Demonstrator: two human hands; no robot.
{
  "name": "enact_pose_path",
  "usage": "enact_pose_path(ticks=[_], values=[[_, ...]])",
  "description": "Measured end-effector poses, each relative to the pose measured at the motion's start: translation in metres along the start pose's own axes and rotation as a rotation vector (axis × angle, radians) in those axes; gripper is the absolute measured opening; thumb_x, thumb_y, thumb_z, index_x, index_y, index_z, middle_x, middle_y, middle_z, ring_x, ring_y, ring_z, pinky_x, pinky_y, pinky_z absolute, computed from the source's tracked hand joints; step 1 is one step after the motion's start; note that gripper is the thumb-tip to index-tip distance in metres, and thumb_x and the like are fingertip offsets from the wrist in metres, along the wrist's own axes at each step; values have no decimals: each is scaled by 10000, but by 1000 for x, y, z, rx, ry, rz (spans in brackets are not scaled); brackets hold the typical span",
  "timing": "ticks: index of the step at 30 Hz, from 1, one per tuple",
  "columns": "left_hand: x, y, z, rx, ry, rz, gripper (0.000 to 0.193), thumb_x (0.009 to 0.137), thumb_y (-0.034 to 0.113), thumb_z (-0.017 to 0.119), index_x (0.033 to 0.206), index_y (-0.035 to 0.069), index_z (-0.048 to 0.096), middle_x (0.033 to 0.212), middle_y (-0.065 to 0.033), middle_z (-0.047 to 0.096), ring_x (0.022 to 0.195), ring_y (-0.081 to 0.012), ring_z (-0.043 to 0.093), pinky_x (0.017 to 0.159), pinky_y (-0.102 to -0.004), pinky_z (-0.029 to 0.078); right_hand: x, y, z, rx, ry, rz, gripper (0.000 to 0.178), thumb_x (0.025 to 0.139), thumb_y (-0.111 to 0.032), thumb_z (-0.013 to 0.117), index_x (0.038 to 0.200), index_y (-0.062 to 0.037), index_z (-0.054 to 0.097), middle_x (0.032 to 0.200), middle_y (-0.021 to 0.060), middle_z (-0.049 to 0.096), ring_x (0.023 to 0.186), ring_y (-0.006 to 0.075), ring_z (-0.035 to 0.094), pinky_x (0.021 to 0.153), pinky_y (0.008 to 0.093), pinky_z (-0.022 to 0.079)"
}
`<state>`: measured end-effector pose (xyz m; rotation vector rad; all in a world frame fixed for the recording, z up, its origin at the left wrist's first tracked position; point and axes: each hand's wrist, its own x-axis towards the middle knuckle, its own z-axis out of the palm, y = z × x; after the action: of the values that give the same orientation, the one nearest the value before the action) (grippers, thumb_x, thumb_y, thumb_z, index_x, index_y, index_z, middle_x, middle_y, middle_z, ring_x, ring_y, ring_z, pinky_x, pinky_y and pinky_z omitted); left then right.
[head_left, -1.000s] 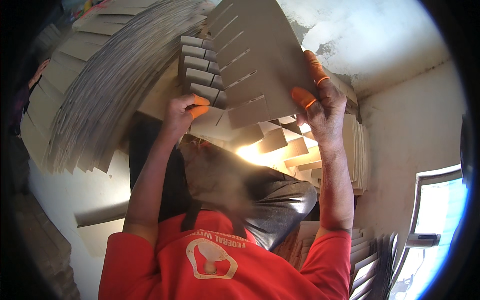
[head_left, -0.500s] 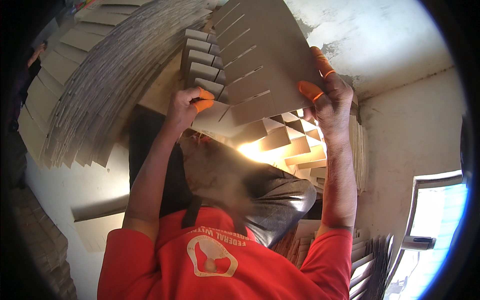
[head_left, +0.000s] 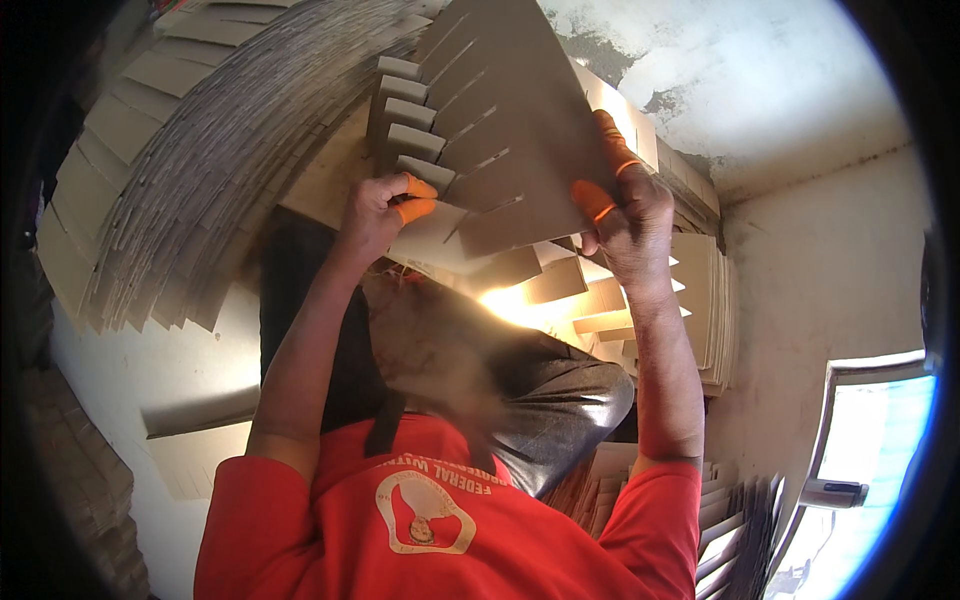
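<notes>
My right hand (head_left: 635, 225) grips the right edge of a large brown cardboard sheet (head_left: 530, 140), its orange-capped thumb on the face towards me. Several narrow slits run in from the sheet's left side. The sheet stands tilted over a grid of cardboard dividers (head_left: 560, 282). To the left, my left hand (head_left: 375, 215) is closed in a pinch, orange caps on thumb and finger, at the end of a slotted cardboard strip (head_left: 430, 236). Just beyond its fingertips stand several upright divider pieces (head_left: 417, 143). The sheet hides part of the grid.
A long, fanned stack of cardboard (head_left: 220, 150) curves along the left. More cardboard stacks (head_left: 705, 300) stand against the right wall, and others (head_left: 725, 530) lie by my right elbow. Bright light glares beside my crossed legs (head_left: 540, 400). A bright window (head_left: 860, 450) is at the lower right.
My right hand and the large sheet have moved left, closer to the upright pieces. My left hand has shifted slightly right, still pinching.
</notes>
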<state>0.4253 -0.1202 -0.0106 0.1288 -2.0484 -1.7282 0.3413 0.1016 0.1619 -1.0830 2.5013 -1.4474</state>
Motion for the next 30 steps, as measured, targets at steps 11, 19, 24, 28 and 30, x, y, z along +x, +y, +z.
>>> enact_pose_path(ticks=[11,19,24,28,30], values=[[2,-1,1,10,25,85,173,780,-48,724,951,-26,712,811,-63,693,748,-78,571,687,-250,486,-4,-7,4,18,2,50,638,834,137,506,1451,2,412,847,44,653,463,32,451,413,199,369],[5,-7,1,-5,-25,39,189,794,-51,725,981,-17,716,882,-34,700,831,-84,614,736,-244,498,15,37,18,17,-189,-78,677,827,158,510,1471,26,349,789,47,613,471,53,460,419,212,369],[7,-7,5,-50,5,72,146,789,-29,727,932,-30,698,786,-54,686,729,-67,570,669,-256,489,19,49,40,-206,-242,-107,693,836,137,560,1479,-14,350,798,58,626,481,69,501,429,228,418],[7,-5,4,-40,19,83,137,790,-19,729,924,-24,698,764,-55,682,713,-66,568,655,-256,490,28,43,33,-104,-301,23,685,833,135,570,1470,-11,367,864,77,660,483,87,539,441,241,447],[7,-6,3,-33,15,82,136,790,-16,729,922,-23,697,759,-59,681,709,-66,568,650,-256,490,31,32,33,-95,-313,27,642,835,116,576,1443,12,397,869,80,665,495,80,539,450,241,449]])
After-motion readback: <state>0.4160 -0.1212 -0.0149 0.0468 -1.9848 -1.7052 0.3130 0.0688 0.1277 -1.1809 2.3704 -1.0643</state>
